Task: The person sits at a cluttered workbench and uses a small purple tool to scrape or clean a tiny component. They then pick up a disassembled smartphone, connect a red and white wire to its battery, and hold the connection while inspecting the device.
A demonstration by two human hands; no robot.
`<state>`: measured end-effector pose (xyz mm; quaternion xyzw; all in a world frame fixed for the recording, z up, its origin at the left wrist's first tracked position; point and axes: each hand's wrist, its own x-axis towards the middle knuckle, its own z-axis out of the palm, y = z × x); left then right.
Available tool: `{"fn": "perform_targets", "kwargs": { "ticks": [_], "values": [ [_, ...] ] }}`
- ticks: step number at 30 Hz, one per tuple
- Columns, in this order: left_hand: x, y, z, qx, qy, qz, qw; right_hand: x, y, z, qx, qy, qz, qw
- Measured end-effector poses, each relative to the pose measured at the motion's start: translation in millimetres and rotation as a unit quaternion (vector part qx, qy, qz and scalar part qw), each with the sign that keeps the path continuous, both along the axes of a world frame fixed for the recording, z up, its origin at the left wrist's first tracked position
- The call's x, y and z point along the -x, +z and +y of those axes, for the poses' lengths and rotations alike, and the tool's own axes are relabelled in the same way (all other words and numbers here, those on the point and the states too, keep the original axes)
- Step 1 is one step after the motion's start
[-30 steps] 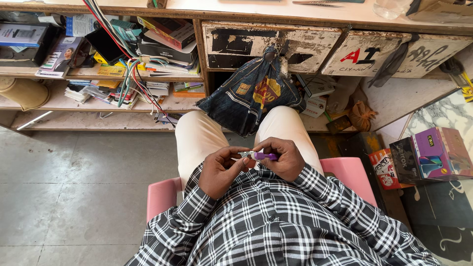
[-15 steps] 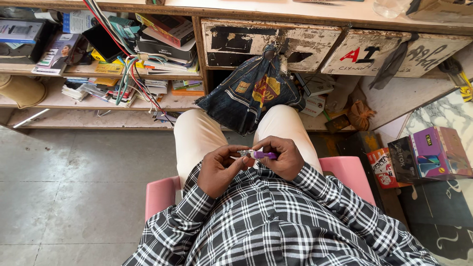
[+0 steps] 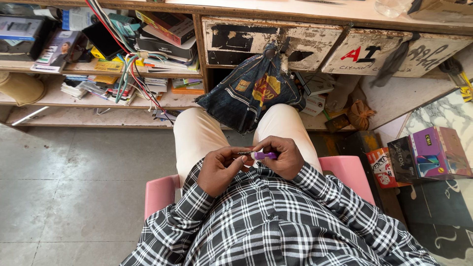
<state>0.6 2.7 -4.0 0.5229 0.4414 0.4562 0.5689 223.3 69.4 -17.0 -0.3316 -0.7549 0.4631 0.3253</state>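
Seated on a pink chair point(image 3: 160, 194), I look down at my lap. Far left, wooden shelves point(image 3: 59, 98) hold stacked papers. My left hand point(image 3: 219, 170) curls its fingers around the metal tip of a small purple-handled tool point(image 3: 263, 155); my right hand point(image 3: 281, 156) pinches the purple handle. Both meet above my thighs. Beyond my knees hangs a denim bag point(image 3: 251, 96). Boxes point(image 3: 428, 155) sit far right.

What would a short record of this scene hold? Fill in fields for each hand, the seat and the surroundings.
left hand: pinches the thin metal end of the small tool
right hand: grips the tool's purple handle
seat: pink chair
ahead: dark cloth bag hanging from wooden desk
left shelves: books, papers, wires
right floor: coloured boxes
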Motion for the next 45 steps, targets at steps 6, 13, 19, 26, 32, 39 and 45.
{"fn": "perform_targets", "kwargs": {
  "ticks": [6,13,19,26,32,39,45],
  "values": [
    [0,-4,0,-0.005,-0.014,-0.042,0.999,0,2,-1,0.006,0.006,0.004,1.0],
    [0,-3,0,-0.002,-0.005,-0.013,1.0,1,3,-1,-0.016,0.017,0.024,0.999],
    [0,1,0,-0.015,0.01,0.004,1.0,0,0,1,-0.02,0.001,-0.005,1.0],
    [0,5,-2,-0.023,0.028,0.015,0.999,0,2,1,-0.014,0.018,0.004,1.0],
    [1,8,-5,-0.028,0.089,0.044,0.995,-4,4,0,-0.028,0.031,0.052,0.998],
    [2,7,-7,-0.036,0.15,0.119,0.981,-2,16,-2,-0.104,0.004,-0.002,0.995],
    [2,5,-9,-0.088,0.169,0.032,0.981,6,28,-1,-0.136,-0.073,-0.049,0.987]
  ]
}}
